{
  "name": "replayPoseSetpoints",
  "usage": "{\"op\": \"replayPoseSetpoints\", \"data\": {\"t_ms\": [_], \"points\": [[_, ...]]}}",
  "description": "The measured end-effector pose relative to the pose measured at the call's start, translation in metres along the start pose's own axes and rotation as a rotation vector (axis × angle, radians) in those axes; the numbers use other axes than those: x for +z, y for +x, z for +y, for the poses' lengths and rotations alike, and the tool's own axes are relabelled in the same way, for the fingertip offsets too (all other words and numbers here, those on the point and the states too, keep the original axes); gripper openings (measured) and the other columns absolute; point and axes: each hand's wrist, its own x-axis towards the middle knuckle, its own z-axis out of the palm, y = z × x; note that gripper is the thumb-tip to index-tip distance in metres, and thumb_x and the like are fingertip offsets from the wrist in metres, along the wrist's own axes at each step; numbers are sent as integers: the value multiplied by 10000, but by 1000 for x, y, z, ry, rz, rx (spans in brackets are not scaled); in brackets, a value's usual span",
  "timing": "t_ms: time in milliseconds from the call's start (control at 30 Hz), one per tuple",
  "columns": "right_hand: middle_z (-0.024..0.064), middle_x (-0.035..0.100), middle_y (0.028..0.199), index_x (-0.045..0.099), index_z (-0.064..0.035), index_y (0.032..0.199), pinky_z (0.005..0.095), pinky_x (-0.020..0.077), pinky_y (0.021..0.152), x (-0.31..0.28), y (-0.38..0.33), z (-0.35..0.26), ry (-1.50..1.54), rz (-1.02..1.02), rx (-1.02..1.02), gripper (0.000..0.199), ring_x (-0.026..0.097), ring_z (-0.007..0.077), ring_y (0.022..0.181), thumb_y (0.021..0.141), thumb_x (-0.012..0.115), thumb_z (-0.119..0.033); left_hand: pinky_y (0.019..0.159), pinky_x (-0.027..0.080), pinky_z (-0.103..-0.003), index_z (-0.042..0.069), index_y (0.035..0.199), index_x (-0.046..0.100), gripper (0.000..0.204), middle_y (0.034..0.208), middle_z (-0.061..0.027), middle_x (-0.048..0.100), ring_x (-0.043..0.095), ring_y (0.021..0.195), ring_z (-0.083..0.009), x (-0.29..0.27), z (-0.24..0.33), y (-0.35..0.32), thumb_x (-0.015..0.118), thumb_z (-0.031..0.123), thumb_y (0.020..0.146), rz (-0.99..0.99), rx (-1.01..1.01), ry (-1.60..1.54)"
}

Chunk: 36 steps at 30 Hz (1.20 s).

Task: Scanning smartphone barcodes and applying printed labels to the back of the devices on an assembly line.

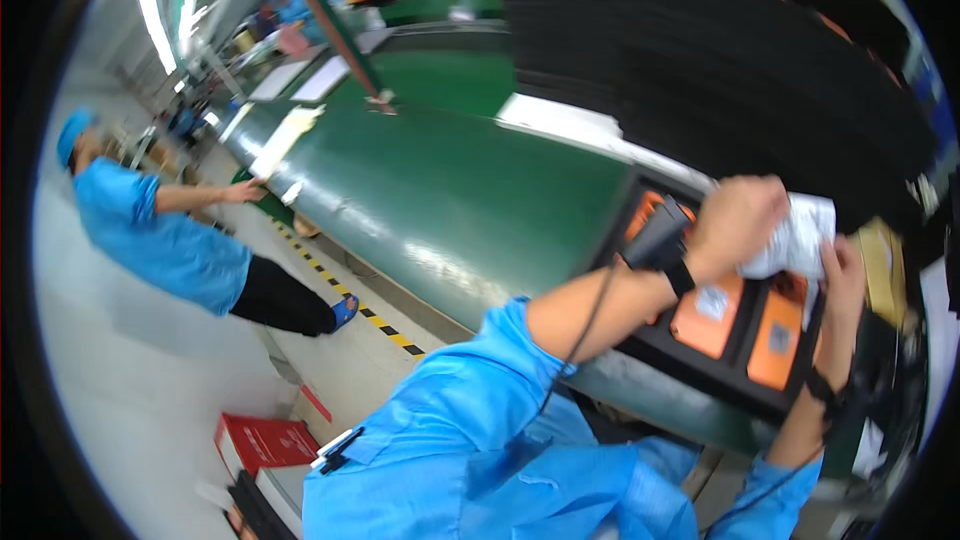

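Note:
A crinkled white sheet with printing (806, 237) stretches between my hands above a black tray (684, 352). My left hand (745, 215) is closed on its upper left side, the fingers curled and partly hidden. At its lower right edge, my right hand (843, 275) pinches it. Beneath lie flat orange cases (708, 316) in the tray's compartments, some bearing a pale label. Another orange case (774, 342) sits near my right wrist. A dark, box-like device (657, 232) with a cable shows beside my left wrist, and both wrists wear black bands.
Tall stacks of black trays (690, 50) rise behind the work area. The green table (450, 180) runs away to the left, with a post on it. A yellowish package (880, 270) stands to the right. A co-worker in blue (165, 230) is beside the table's far left edge.

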Motion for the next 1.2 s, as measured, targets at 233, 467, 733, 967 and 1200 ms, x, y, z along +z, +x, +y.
{"op": "replayPoseSetpoints", "data": {"t_ms": [233, 467, 733, 967, 1200], "points": [[-80, 464, 715, 637, -61, 1065, 150, 266, 450, -32, 7, 12, 314, 350, 107, 248, 371, -4, 567, 947, 612, -277, 619, 500, -236, 47, 922, 662, 143, 784, 1, 658, 635, 707, -77, -33, -38, 26, 617, 181, 942, -283, -508, -375], [-59, 562, 781, 647, -67, 1095, 165, 327, 513, -8, 3, 4, 234, 34, 77, 224, 457, 9, 647, 947, 599, -227, 726, 524, -380, 46, 991, 664, 176, 949, -116, 687, 662, 872, -285, -20, -1, -25, 589, 145, 866, -1122, 210, 214], [-44, 588, 701, 647, -22, 1071, 161, 365, 479, 2, 0, -2, 182, -29, 124, 200, 467, 4, 551, 945, 616, -174, 666, 502, -394, 45, 873, 612, 85, 848, -118, 659, 644, 794, -304, -30, 16, -15, 582, 122, 851, -1126, 129, 343], [-40, 590, 683, 652, -16, 1052, 161, 383, 487, 7, 2, 2, 145, 7, 107, 185, 487, 7, 547, 936, 616, -156, 636, 492, -409, 52, 822, 580, 59, 773, -106, 623, 631, 752, -315, -26, 16, -27, 574, 110, 834, -1122, 223, 173], [-39, 573, 674, 650, -12, 1047, 160, 372, 482, 7, 3, 4, 123, -22, 143, 180, 482, 11, 546, 938, 612, -151, 608, 479, -406, 56, 815, 574, 42, 746, -113, 609, 619, 720, -326, -27, 26, -27, 567, 98, 822, -1026, 336, 141]]}}
